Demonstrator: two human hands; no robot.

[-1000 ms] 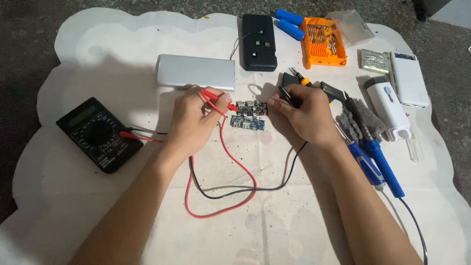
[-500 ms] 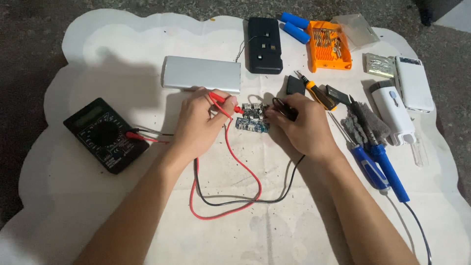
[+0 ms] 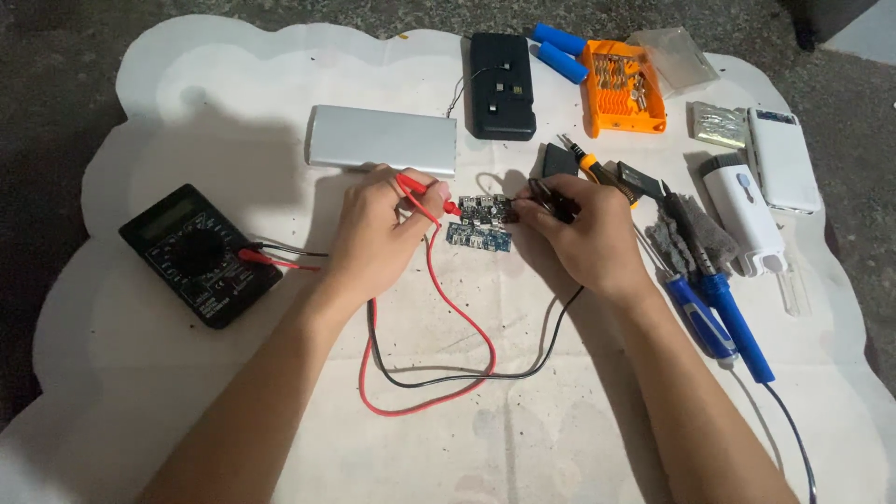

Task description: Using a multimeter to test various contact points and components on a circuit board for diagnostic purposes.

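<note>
My left hand (image 3: 378, 233) grips a red multimeter probe (image 3: 422, 189), its tip pointing right at a small blue circuit board (image 3: 479, 235) on the white paper. My right hand (image 3: 583, 238) grips a black probe (image 3: 539, 193), tip pointing left at a second small board (image 3: 485, 209) just above the first. Red lead (image 3: 457, 322) and black lead (image 3: 467, 376) loop across the paper toward a black multimeter (image 3: 199, 253) at the left. Whether the probe tips touch the boards is too small to tell.
A silver power bank case (image 3: 381, 141) lies behind my left hand. A black battery holder (image 3: 501, 86), blue cells (image 3: 560, 51) and an orange bit case (image 3: 623, 87) sit at the back. A soldering iron (image 3: 723, 294), screwdrivers and white devices (image 3: 782, 159) lie to the right.
Both hands have drawn closer to the boards, the probe tips converging on them. The view has shifted slightly downward and left.
</note>
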